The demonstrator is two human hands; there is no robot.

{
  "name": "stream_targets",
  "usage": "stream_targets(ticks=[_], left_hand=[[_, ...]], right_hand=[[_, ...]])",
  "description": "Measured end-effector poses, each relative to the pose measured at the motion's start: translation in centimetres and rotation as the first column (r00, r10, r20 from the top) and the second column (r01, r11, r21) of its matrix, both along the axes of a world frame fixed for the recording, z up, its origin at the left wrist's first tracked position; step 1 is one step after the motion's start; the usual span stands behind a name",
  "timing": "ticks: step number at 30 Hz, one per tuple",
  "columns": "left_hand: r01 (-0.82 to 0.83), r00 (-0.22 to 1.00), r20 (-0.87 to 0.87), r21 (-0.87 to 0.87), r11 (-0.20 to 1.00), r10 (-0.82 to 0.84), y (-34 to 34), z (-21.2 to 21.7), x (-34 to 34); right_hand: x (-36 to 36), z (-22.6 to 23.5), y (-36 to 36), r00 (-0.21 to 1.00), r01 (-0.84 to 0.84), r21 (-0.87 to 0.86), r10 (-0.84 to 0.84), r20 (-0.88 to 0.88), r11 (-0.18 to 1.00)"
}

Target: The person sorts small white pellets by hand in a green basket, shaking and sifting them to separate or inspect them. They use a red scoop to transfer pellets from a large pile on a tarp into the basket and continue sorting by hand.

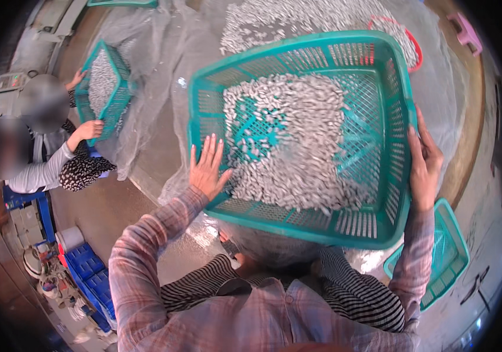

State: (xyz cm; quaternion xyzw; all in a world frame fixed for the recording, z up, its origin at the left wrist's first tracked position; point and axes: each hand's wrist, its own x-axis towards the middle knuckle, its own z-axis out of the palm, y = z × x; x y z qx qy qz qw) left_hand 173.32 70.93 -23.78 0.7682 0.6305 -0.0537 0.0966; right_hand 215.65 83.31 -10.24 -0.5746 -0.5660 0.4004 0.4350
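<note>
A large green plastic basket (400,220) is tilted in front of me, above my lap. Many small, pale grey, elongated pieces (309,146) lie in it, heaped toward its left and near sides and partly blurred. My right hand (427,167) grips the basket's right rim. Against its left near corner, my left hand (207,170) lies flat with the fingers stretched out and apart. The basket's floor shows through a gap among the pieces and along the right.
More pale pieces (309,16) are spread on plastic sheeting (151,53), beside a red basket (418,50). At left, another person (42,158) holds a green basket (123,88) of similar pieces. Another green basket (453,258) lies at right, and a pink stool (467,35) far right.
</note>
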Motion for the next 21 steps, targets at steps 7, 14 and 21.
stream_targets(ticks=[7,14,21], left_hand=[[-0.452,0.818,0.415,0.034,0.891,0.399,6.6,-8.2,10.0],[-0.091,0.816,0.574,0.235,0.968,-0.063,13.3,-0.4,24.0],[0.565,0.752,0.371,0.062,0.823,-0.545,3.1,-0.7,15.9]], right_hand=[[1.7,-5.7,-1.9,0.996,0.042,-0.093,-0.049,-0.080,0.995],[-2.2,-1.8,-0.4,0.990,-0.006,0.003,0.006,0.139,1.000],[-1.6,0.7,0.1,0.991,0.035,-0.064,-0.026,0.131,0.997]])
